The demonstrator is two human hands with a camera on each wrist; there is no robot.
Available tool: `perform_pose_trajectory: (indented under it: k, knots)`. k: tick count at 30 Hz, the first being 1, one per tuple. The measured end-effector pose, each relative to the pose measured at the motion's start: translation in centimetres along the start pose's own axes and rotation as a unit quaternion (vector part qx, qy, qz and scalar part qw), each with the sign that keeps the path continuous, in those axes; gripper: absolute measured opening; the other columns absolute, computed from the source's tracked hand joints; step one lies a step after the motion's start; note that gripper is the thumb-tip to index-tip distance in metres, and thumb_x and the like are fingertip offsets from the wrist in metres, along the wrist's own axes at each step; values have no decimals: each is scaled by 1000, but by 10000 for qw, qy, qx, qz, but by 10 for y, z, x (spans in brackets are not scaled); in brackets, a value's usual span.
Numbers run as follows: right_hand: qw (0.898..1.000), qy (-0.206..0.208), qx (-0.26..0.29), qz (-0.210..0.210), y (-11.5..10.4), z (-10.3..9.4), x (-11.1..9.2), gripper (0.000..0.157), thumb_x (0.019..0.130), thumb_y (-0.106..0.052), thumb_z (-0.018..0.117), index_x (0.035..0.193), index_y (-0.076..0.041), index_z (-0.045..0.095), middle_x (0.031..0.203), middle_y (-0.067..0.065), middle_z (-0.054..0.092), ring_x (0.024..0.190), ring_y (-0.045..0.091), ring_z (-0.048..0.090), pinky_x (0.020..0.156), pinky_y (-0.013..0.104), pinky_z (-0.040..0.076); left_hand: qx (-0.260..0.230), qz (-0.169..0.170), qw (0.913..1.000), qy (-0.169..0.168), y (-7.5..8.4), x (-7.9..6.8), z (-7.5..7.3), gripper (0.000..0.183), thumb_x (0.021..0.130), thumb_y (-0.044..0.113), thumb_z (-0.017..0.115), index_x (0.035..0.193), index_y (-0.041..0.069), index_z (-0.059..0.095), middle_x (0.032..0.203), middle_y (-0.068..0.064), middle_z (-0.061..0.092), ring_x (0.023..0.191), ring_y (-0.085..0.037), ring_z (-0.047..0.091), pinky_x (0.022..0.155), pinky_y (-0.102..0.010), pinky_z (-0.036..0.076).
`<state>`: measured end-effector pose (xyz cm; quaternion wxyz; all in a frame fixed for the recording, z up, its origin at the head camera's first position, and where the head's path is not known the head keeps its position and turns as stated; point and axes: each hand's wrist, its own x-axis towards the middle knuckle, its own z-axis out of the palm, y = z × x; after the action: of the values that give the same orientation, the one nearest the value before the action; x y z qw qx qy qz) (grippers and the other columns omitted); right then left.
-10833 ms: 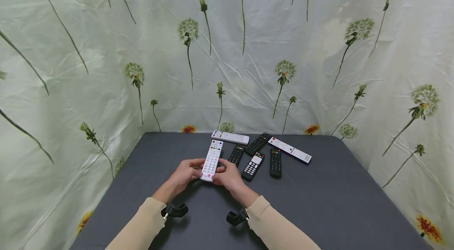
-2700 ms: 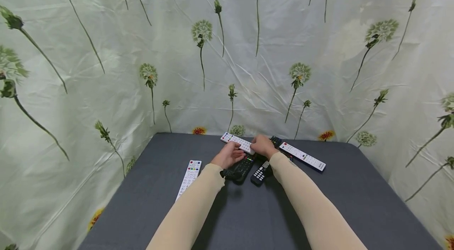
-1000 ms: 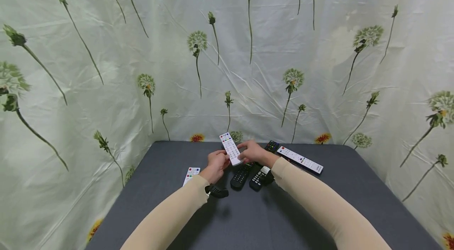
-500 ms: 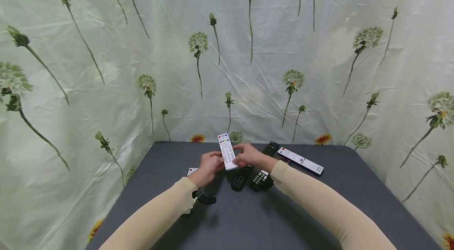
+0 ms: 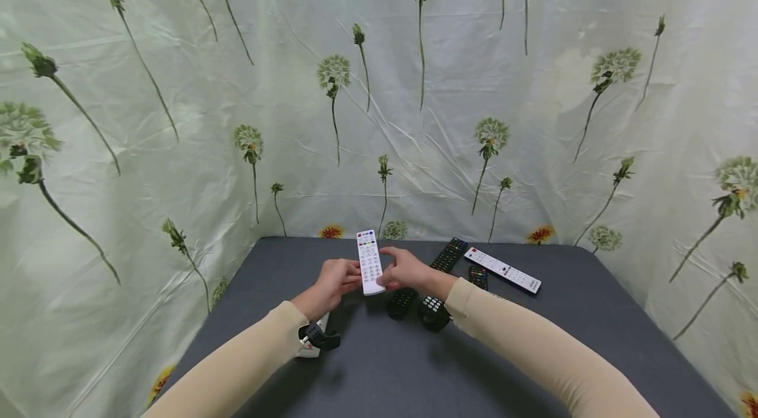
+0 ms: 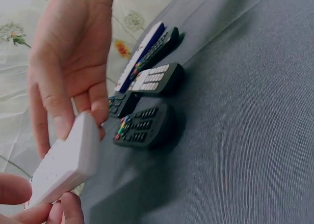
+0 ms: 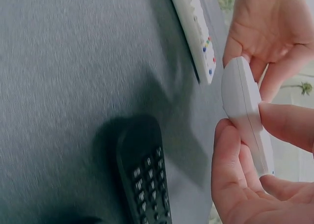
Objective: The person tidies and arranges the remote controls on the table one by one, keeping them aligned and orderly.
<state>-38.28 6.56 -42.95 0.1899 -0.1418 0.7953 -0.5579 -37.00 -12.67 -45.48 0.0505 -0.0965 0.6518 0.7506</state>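
Observation:
A white remote control (image 5: pixel 370 266) with small coloured buttons near its top is held up above the table, tilted, its button face toward the head camera. My left hand (image 5: pixel 335 281) grips its left edge; in the left wrist view the thumb and fingertips pinch it from below left. My right hand (image 5: pixel 407 271) pinches its lower right edge, and the right wrist view has the thumb (image 7: pixel 289 122) on one face with curled fingers on the other. A second white remote (image 7: pixel 196 35) lies on the table, partly hidden under my left wrist in the head view.
On the dark grey table (image 5: pixel 379 365), several black remotes lie beyond and below my right hand, including one with white keys (image 5: pixel 433 306) and one farther back (image 5: pixel 451 253). A long white remote (image 5: pixel 503 270) lies at the back right. A flowered curtain (image 5: pixel 414 141) hangs behind.
The first white remote was laid down at left. Both hands then lifted this second one from the back of the group and brought it left and nearer, turning it upright.

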Motion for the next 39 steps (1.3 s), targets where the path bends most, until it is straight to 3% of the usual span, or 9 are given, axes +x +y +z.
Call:
perform_pose_trajectory:
  k: [8,25,39]
  knots:
    - [9998,-141,153,-49,3,16,-3,84,83,6,74,154,-1,31,95,18,66,80,23,69,74,38,60,-26,90,9999,-101,-4,-6,-17,40,84,-7,53,122,-12,64,101,-19,73,76,-18,71,87,-44,57]
    - [9986,12,392,-341,21,53,-35,82,81,9,74,151,5,33,88,17,65,74,21,68,69,38,60,739,-172,9971,-38,-16,-32,-27,38,81,-6,48,116,-13,63,90,-15,67,70,-16,66,79,-39,59]
    - [9992,130,172,-328,36,69,-49,81,79,8,78,148,6,35,84,15,65,68,20,67,63,36,60,1465,143,9890,-152,-25,-53,-26,29,83,-7,50,106,-17,65,86,-15,68,63,-13,61,65,-31,58]
